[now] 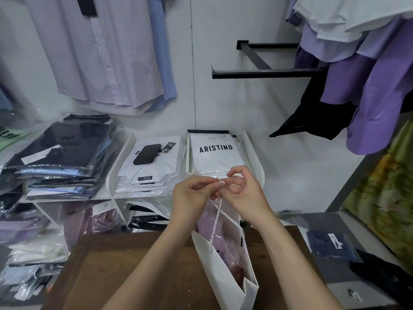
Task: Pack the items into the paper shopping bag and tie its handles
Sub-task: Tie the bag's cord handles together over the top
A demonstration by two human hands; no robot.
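Observation:
A white paper shopping bag (225, 274) stands upright on the brown wooden table (138, 269). Inside it shows a lilac packed garment (225, 240) in clear plastic. The bag's white twisted cord handles (218, 217) rise and cross above its mouth. My left hand (192, 193) and my right hand (243, 189) meet over the bag, and both pinch the cords at a small knot (222, 183) between the fingertips.
White shelves behind the table hold stacks of packed shirts (64, 157), a black phone (147, 154) and an ARISTINO package (215, 151). Shirts hang above at left and right. A black wall rail (268, 73) juts out. A dark blue packet (330, 245) lies on the right.

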